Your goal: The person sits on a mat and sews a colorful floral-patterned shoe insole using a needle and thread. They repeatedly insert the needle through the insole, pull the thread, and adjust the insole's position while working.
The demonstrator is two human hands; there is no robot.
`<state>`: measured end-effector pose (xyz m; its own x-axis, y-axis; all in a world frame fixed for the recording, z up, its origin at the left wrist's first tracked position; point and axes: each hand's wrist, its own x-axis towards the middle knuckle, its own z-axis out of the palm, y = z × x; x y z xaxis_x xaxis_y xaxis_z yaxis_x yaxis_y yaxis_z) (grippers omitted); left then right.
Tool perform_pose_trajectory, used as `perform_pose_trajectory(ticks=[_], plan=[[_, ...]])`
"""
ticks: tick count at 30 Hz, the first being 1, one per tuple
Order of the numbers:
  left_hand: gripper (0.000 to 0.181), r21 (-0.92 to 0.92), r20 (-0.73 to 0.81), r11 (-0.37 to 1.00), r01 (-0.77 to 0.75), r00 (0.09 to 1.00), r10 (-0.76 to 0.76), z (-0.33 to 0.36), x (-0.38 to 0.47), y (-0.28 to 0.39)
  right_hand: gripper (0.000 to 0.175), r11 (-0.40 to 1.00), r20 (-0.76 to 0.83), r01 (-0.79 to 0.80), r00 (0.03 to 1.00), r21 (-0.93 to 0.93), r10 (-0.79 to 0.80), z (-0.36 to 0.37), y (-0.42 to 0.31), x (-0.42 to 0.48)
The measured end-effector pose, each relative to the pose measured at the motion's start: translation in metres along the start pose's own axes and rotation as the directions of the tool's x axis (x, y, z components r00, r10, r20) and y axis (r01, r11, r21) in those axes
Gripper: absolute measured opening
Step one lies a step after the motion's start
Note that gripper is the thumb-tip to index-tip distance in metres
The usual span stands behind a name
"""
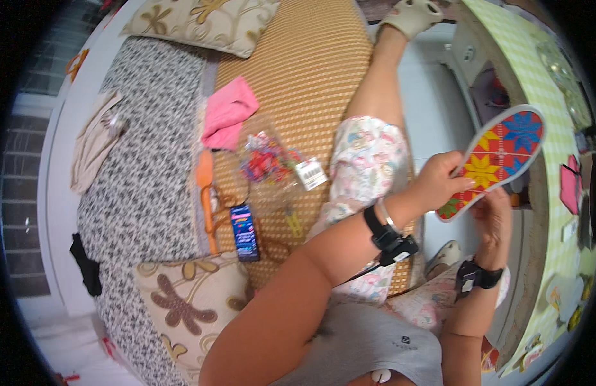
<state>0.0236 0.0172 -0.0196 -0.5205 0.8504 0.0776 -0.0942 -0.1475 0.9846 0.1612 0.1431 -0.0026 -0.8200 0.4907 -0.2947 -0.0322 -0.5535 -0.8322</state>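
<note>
An embroidered shoe insole [495, 161] with blue, yellow and green star patterns on red and a pale border is held up at the right. My left hand [435, 181] grips its left edge, thumb on the patterned face and fingers behind. Below the insole's lower edge, my right hand [493, 224] is raised against it; its fingertips are partly hidden behind the insole, so whether it pinches anything cannot be told. Both wrists wear black straps with small devices. To the left lies a clear plastic bag [266, 161] of colourful thread, beside a white barcode tag [311, 173].
On the woven mat [298, 62] lie a pink cloth [230, 113], orange-handled tool [207, 207], lit phone [244, 231] and yellow item [294, 222]. Patterned cushions [182, 309] lie near and far. A table with a green checked cloth [529, 58] stands right, above an open shelf.
</note>
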Motion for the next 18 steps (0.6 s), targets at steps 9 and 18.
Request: perform_pose_trajectory(ticks=[9, 18], plan=[[0.04, -0.591, 0.14, 0.801, 0.093, 0.99, -0.012, -0.007, -0.003, 0.012, 0.006, 0.785, -0.135, 0.034, 0.989, 0.619, 0.064, -0.014, -0.003, 0.009], [0.021, -0.678, -0.215, 0.728, -0.1, 0.974, -0.066, -0.03, 0.007, 0.007, 0.023, 0.571, -0.321, 0.473, 0.879, 0.671, -0.352, -0.168, -0.076, -0.134]])
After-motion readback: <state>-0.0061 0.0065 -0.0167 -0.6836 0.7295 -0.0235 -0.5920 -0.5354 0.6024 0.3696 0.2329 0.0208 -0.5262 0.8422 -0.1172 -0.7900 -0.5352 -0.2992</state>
